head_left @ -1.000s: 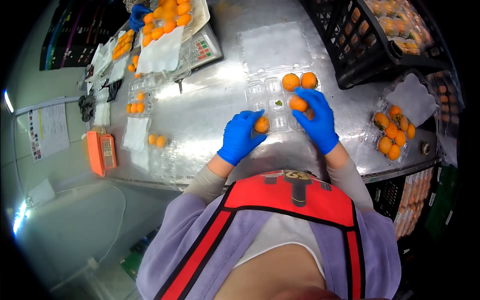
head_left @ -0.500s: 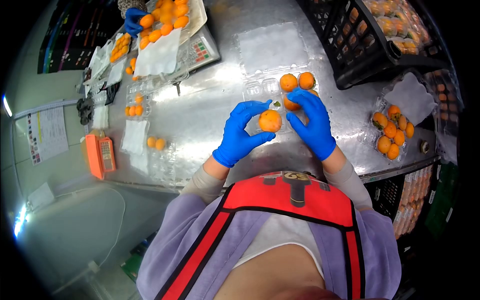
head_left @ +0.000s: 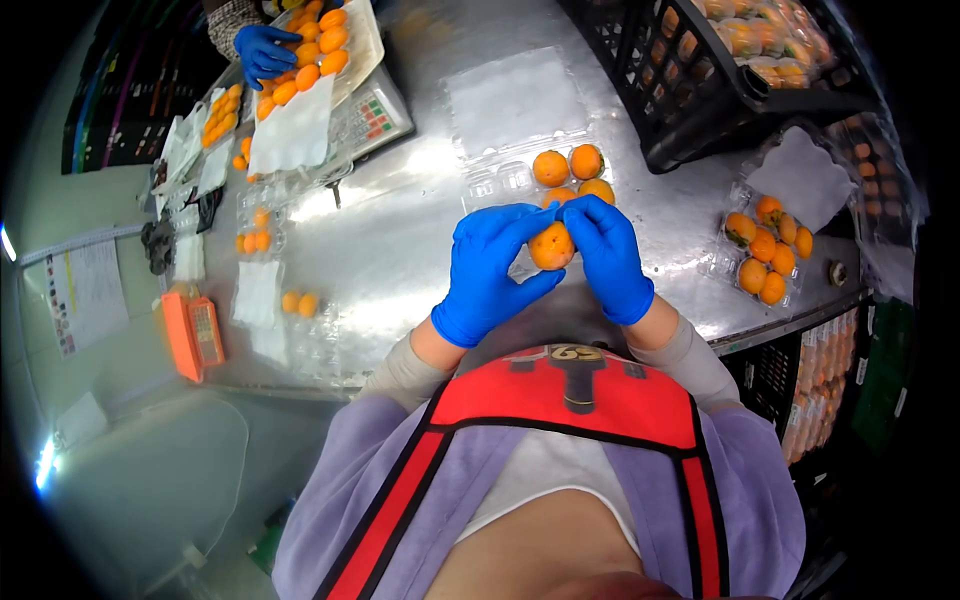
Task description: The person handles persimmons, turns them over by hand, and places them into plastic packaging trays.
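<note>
My left hand point(head_left: 492, 268), in a blue glove, holds an orange persimmon point(head_left: 551, 248) between thumb and fingers. My right hand point(head_left: 608, 262), also gloved, has its fingertips pinched together at the fruit's upper right side; whether they grip its top is hidden. Just beyond my hands lies a clear plastic tray point(head_left: 482, 186) with several persimmons point(head_left: 550, 168) in its right part. The lid side of the tray holds a white sheet point(head_left: 514, 100). My hands cover the tray's near edge.
A black crate point(head_left: 700, 110) of packed fruit stands at the back right. Filled tray point(head_left: 728, 262) lies right. At the upper left, a co-worker's gloved hand point(head_left: 265, 52) touches fruit on a scale point(head_left: 378, 118). An orange device point(head_left: 192, 335) sits at the left edge.
My left hand has raised the persimmon from the tray and brought it toward my right hand. My right hand has let go of its fruit in the tray and closed its fingertips beside the held one.
</note>
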Available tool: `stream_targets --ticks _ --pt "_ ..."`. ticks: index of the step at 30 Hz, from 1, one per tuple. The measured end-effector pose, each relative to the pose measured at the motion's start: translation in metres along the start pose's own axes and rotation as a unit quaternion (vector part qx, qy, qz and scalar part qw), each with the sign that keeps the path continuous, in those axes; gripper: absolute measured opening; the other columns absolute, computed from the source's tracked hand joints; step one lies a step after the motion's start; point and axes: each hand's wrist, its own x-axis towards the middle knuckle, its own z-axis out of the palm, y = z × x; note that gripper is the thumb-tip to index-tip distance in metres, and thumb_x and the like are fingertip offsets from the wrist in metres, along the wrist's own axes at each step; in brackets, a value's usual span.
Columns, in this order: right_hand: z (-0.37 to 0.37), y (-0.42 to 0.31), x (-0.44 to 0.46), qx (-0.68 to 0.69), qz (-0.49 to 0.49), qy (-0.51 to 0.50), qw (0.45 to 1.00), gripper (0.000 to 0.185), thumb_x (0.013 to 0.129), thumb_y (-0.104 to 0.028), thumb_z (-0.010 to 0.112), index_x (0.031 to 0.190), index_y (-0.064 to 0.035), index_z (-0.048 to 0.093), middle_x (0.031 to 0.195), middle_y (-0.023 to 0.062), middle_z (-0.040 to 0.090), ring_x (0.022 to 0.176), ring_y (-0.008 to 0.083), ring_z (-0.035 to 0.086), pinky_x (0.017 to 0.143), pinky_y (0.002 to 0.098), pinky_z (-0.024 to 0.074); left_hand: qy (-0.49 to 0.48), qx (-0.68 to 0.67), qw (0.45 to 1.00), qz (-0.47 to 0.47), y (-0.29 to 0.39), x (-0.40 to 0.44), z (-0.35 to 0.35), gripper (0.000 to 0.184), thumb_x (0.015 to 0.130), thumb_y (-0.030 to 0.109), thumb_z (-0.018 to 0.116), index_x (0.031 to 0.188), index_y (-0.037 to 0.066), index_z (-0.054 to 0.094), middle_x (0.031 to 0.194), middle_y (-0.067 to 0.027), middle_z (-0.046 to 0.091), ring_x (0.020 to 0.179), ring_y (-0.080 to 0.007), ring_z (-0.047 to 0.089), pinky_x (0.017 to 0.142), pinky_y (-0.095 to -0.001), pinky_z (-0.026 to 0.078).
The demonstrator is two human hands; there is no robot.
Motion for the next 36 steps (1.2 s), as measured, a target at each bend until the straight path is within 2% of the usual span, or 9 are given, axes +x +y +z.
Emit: stream_targets --ticks 12,17,19,21,23,24,26,28,36 --pt "-0.074 -0.045 -0.026 0.062 0.121 -0.112 0.984 0.031 0.087 -0.012 0.058 0.116 -0.0013 0.056 0.104 0.0056 0.06 0.095 0.0122 0.056 0.082 0.0256 0.047 -0.088 -0.092 0.992 0.015 -0.001 0.009 0.011 0.07 0.066 0.028 0.079 0.128 0.01 0.05 0.131 -0.0115 0.051 0.115 -0.0302 0.051 0.096 -0.0397 0.038" --pt "-0.201 -0.122 -0.025 0.146 -0.074 0.288 0.943 0.035 0.092 -0.027 0.051 0.117 -0.0023 0.052 0.103 0.0117 0.059 0.089 0.0193 0.06 0.079 0.0315 0.0516 -0.03 -0.134 0.989 -0.049 -0.025 -0.001 0.006 0.066 0.076 0.012 0.072 0.133 0.003 0.043 0.14 -0.0137 0.042 0.121 -0.027 0.047 0.095 -0.0373 0.043" --pt "-0.237 -0.197 0.012 0.141 -0.209 0.412 0.876 0.042 0.092 -0.027 0.054 0.124 -0.0007 0.05 0.086 0.008 0.064 0.06 0.0153 0.059 0.049 0.0257 0.049 -0.011 -0.139 0.988 -0.069 -0.036 -0.004 0.005 0.06 0.077 0.007 0.07 0.132 0.003 0.045 0.138 -0.0128 0.045 0.12 -0.0248 0.048 0.092 -0.0356 0.045" --pt "-0.314 -0.234 0.027 -0.101 -0.18 0.507 0.837 0.047 0.089 -0.039 0.055 0.124 -0.0076 0.053 0.08 0.0072 0.063 0.059 0.0171 0.057 0.053 0.0289 0.0482 0.014 -0.163 0.98 -0.111 -0.048 -0.006 0.009 0.056 0.078 0.008 0.07 0.129 0.002 0.048 0.134 -0.0117 0.049 0.118 -0.0232 0.05 0.092 -0.0353 0.045" --pt "-0.401 -0.251 0.037 -0.499 0.112 0.485 0.709 0.053 0.086 -0.051 0.055 0.124 -0.0145 0.056 0.073 0.0064 0.062 0.057 0.019 0.055 0.057 0.0321 0.0475 0.035 -0.154 0.981 -0.116 -0.053 -0.008 0.017 0.053 0.078 0.014 0.071 0.126 0.007 0.052 0.123 -0.0123 0.054 0.11 -0.0275 0.054 0.088 -0.0357 0.047" --pt "-0.411 -0.244 0.042 -0.548 0.035 0.465 0.694 0.052 0.089 -0.049 0.051 0.125 -0.0123 0.055 0.082 0.008 0.064 0.066 0.0194 0.058 0.064 0.0318 0.0482 0.01 -0.135 0.983 -0.122 -0.055 -0.011 0.021 0.052 0.077 0.014 0.071 0.126 0.008 0.052 0.122 -0.013 0.055 0.109 -0.0284 0.054 0.088 -0.0356 0.047" --pt "-0.309 -0.215 0.052 -0.185 -0.223 0.404 0.868 0.045 0.096 -0.034 0.042 0.131 -0.0052 0.047 0.117 0.0131 0.06 0.1 0.0203 0.059 0.088 0.0292 0.0434 -0.018 -0.09 0.99 -0.112 -0.063 -0.018 0.034 0.054 0.075 0.017 0.072 0.125 0.01 0.054 0.121 -0.0153 0.054 0.109 -0.0321 0.053 0.091 -0.0376 0.044" --pt "-0.272 -0.175 0.049 -0.108 -0.241 0.326 0.908 0.045 0.097 -0.023 0.04 0.137 -0.001 0.037 0.13 0.0157 0.052 0.111 0.0217 0.055 0.096 0.0308 0.0382 -0.029 -0.036 0.995 -0.094 -0.059 -0.017 0.043 0.054 0.074 0.019 0.073 0.124 0.01 0.054 0.121 -0.0158 0.054 0.11 -0.0329 0.053 0.092 -0.0392 0.043" --pt "-0.145 -0.09 -0.008 -0.207 -0.334 0.439 0.808 0.037 0.093 -0.01 0.046 0.127 0.0045 0.046 0.122 0.018 0.055 0.099 0.0213 0.059 0.086 0.032 0.0469 -0.086 0.092 0.991 -0.039 -0.058 0.01 0.081 0.062 0.068 0.024 0.072 0.125 0.009 0.052 0.125 -0.0165 0.051 0.108 -0.0354 0.051 0.092 -0.0433 0.042"
